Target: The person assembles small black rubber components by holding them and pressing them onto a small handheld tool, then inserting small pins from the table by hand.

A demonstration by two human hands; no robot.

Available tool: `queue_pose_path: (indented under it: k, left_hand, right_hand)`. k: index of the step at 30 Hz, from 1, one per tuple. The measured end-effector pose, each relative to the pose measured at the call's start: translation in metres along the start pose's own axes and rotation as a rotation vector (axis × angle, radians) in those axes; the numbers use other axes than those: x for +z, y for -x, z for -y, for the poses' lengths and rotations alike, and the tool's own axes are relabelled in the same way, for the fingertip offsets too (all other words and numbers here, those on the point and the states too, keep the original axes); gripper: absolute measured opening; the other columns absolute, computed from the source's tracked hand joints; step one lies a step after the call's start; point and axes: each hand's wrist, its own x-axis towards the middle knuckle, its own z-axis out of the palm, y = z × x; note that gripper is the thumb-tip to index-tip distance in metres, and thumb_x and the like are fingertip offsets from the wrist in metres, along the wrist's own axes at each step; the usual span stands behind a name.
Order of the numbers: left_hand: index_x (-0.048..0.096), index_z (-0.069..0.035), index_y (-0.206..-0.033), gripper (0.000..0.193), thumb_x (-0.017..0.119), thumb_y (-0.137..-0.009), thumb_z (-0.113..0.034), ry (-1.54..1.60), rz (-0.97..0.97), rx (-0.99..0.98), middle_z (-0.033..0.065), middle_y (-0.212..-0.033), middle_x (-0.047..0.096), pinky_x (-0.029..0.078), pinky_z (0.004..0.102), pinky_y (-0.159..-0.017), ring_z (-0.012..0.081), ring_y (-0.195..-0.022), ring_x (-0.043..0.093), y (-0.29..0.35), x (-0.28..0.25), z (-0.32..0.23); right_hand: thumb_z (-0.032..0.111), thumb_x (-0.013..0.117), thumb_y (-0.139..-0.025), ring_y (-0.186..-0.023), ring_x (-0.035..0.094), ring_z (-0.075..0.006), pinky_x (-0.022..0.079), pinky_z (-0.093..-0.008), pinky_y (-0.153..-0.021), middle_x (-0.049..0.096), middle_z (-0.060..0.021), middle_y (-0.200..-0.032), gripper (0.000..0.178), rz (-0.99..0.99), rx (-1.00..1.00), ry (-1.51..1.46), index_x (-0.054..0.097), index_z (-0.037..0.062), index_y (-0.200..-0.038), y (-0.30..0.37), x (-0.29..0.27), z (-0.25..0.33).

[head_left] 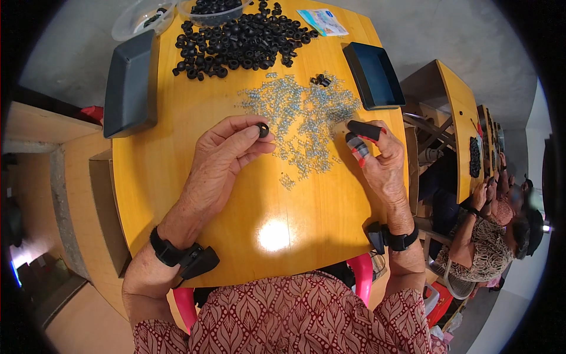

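Observation:
Between the thumb and fingers of my left hand (233,141) is a small black ring-shaped part (263,130), its hole showing. My right hand (383,156) is at the right of the table, black covers and red bands on its thumb and forefinger. Those two fingertips come close together in a pinch; anything between them is too small to make out. A scatter of tiny clear, silvery pieces (309,138) lies between and beyond my hands. Farther back is a large heap of black rounded parts (236,47), several with holes.
Dark trays stand at the table's left (132,82) and right (374,74) edges. At the back are clear plastic tubs (215,17) and a white-and-blue packet (323,22). A few black bits (320,79) lie among the clear pieces. People sit at another table (460,112) on the right.

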Motion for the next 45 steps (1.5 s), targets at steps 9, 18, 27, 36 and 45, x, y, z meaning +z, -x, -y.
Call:
queue_pose_path:
  k: [9, 18, 27, 36, 45]
  left_hand:
    - [0.063, 0.0, -0.112, 0.021, 0.061, -0.092, -0.007, -0.017, 0.013, 0.012, 0.0088, -0.102, 0.067, 0.053, 0.0286, -0.087, 0.0156, -0.091, 0.065, -0.001, 0.002, 0.005]
    - [0.063, 0.001, -0.11, 0.022, 0.065, -0.089, -0.005, -0.065, 0.091, -0.051, 0.0076, -0.099, 0.067, 0.052, 0.0286, -0.087, 0.0166, -0.091, 0.066, 0.004, 0.011, 0.01]
    - [0.062, 0.001, -0.112, 0.023, 0.064, -0.091, -0.008, -0.038, 0.077, -0.066, 0.0094, -0.1, 0.067, 0.053, 0.0305, -0.089, 0.0174, -0.094, 0.066, 0.004, 0.01, 0.01]
    - [0.061, 0.0, -0.112, 0.02, 0.06, -0.093, -0.005, -0.04, 0.096, -0.064, 0.0077, -0.103, 0.066, 0.054, 0.0297, -0.09, 0.0161, -0.097, 0.065, 0.005, 0.008, 0.011]
    - [0.061, 0.0, -0.113, 0.022, 0.061, -0.093, -0.007, -0.045, 0.071, -0.081, 0.0093, -0.102, 0.066, 0.053, 0.0294, -0.089, 0.0177, -0.094, 0.066, 0.004, 0.007, 0.011]
  right_hand:
    - [0.005, 0.078, -0.071, -0.082, 0.059, -0.0307, 0.051, -0.036, -0.068, 0.062, -0.0157, -0.087, 0.021, 0.24, -0.115, 0.223, 0.069, -0.0024, -0.089, 0.018, -0.004, -0.005]
    - [0.001, 0.079, -0.067, -0.084, 0.059, -0.031, 0.051, -0.036, -0.071, 0.062, -0.0147, -0.091, 0.023, 0.125, -0.159, 0.201, 0.068, -0.0017, -0.087, 0.014, -0.002, 0.01]
    - [0.002, 0.077, -0.072, -0.086, 0.06, -0.0316, 0.052, -0.0374, -0.071, 0.062, -0.0154, -0.091, 0.02, 0.216, -0.066, 0.245, 0.068, -0.0041, -0.089, 0.017, -0.005, -0.001]
    - [0.002, 0.073, -0.081, -0.088, 0.065, -0.0174, 0.052, -0.0261, -0.079, 0.067, -0.0073, -0.093, 0.018, 0.09, 0.123, -0.155, 0.071, 0.0019, -0.099, 0.02, -0.014, -0.012]
    - [0.002, 0.073, -0.08, -0.087, 0.064, -0.0224, 0.053, -0.0301, -0.078, 0.066, -0.011, -0.093, 0.019, 0.118, 0.182, -0.008, 0.071, 0.0003, -0.099, 0.018, -0.018, -0.002]
